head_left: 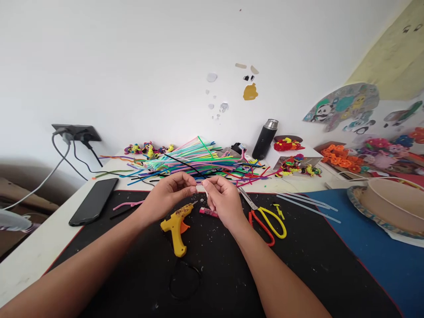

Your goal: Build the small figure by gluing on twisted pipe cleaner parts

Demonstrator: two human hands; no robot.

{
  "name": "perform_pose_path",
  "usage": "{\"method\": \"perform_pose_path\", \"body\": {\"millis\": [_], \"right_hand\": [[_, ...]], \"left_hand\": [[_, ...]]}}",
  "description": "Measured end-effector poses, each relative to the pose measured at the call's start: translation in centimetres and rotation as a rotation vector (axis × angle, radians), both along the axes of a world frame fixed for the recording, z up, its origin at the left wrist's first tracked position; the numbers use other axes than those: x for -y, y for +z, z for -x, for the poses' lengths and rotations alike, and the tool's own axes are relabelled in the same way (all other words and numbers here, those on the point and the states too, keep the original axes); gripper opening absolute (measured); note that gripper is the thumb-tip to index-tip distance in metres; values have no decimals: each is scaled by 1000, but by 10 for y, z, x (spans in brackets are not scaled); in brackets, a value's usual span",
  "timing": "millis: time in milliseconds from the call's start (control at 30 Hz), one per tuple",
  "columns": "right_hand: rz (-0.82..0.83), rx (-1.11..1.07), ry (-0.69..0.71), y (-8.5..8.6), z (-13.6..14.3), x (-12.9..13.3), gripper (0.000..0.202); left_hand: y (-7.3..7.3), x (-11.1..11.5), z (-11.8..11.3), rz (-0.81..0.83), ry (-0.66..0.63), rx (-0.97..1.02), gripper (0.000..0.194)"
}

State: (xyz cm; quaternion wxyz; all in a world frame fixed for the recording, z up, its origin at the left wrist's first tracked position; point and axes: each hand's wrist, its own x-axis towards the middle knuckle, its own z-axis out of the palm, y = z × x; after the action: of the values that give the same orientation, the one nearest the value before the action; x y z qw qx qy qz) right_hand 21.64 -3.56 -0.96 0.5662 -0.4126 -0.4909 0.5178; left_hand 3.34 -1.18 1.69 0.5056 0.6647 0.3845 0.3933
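My left hand (167, 194) and my right hand (225, 198) meet fingertip to fingertip over the back of the black mat (221, 278). Each is closed in a pinch. Something small and thin lies between the fingertips, mostly hidden, so its kind cannot be told. A yellow hot glue gun (179, 227) lies below my left hand, its nozzle pointing toward the fingertips. Beside my right hand are scissors (263, 216) with one red and one yellow handle, blades spread. A small pink-red item (208, 212) rests under the right fingers.
Many coloured pipe cleaners (198, 161) are heaped behind the mat. A black phone (94, 201) lies at left, near cables and a power outlet (76, 132). A black flask (265, 140) stands at the back. Glue sticks (311, 203) and a round basket (391, 207) are at right.
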Motion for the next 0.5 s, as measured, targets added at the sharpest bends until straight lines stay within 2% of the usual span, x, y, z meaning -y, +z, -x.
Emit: {"method": "perform_pose_path", "body": {"millis": [133,300,500], "right_hand": [[4,22,41,0,2,3,31],[-22,90,15,-2,4,6,29],[-86,215,-8,-7,5,7,29]], "left_hand": [[0,3,1,-83,21,-86,32],[5,8,4,-306,85,-294,25],[3,6,9,-735,106,-517,15]]}}
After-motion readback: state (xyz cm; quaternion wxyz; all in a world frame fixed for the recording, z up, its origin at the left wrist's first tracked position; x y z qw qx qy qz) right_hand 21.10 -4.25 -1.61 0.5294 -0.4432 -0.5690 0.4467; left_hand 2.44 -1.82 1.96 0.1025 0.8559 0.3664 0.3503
